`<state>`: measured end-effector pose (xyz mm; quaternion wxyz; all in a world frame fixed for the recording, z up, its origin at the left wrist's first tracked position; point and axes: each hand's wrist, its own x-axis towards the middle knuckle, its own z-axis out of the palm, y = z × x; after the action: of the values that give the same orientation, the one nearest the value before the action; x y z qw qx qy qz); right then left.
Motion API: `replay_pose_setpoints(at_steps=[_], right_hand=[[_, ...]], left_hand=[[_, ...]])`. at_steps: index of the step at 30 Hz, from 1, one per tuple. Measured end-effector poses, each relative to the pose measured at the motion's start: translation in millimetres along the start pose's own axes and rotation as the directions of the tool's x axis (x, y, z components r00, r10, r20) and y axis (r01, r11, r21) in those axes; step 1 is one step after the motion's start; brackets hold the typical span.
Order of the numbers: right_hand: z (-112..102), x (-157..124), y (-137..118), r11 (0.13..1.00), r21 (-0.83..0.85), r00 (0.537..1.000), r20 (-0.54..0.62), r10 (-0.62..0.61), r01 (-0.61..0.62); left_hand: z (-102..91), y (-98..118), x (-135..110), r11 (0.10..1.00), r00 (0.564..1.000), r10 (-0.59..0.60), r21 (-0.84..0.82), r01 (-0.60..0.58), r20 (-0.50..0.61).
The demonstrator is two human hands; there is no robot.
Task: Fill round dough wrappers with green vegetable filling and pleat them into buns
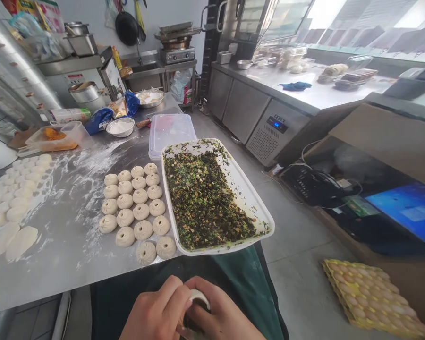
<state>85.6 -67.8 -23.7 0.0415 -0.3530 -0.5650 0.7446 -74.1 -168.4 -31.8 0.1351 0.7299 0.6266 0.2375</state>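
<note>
Close to my body, below the table's front edge, my left hand [156, 307] and my right hand [225, 311] meet around a filled bun wrapper [200, 295]. Its pale dough rim curves up between the fingers, with dark filling inside; my fingers hide most of it. Just beyond stands a white plastic tub [262, 203] of chopped green filling [205, 203], tilted in view. Left of the tub, pleated buns [140, 196] sit in rows on the steel table [67, 241]. Two flat dough wrappers [21, 243] lie farther left, by several small dough pieces [21, 189].
Behind the tub lies a plastic lid [172, 130]. A bowl of flour [120, 126] and a clear box [62, 136] stand at the table's back. Egg trays [371, 297] rest low on the right. A steel counter fridge [265, 113] lines the far right.
</note>
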Motion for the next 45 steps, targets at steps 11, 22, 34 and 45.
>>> replay_pose_setpoints(at_steps=[11,22,34,45], right_hand=[[-9,-11,-12,0.928,0.367,0.995,0.039,-0.090,0.069],[-2,-4,2,0.968,0.241,0.996,0.026,-0.083,0.074],[-3,1,-4,0.992,-0.063,0.994,0.012,-0.106,0.107],[-23,-3,-11,0.971,0.199,0.975,0.150,-0.163,0.132]], left_hand=[[-10.1,-3,4,0.993,0.993,-0.082,-0.097,0.073,-0.090],[-11.4,2,7,0.998,0.996,0.064,0.022,-0.062,-0.070],[-5.0,0,7,0.994,0.996,0.083,0.066,-0.082,-0.016],[-14.8,-4,11,0.999,0.999,0.002,0.046,0.001,-0.050]])
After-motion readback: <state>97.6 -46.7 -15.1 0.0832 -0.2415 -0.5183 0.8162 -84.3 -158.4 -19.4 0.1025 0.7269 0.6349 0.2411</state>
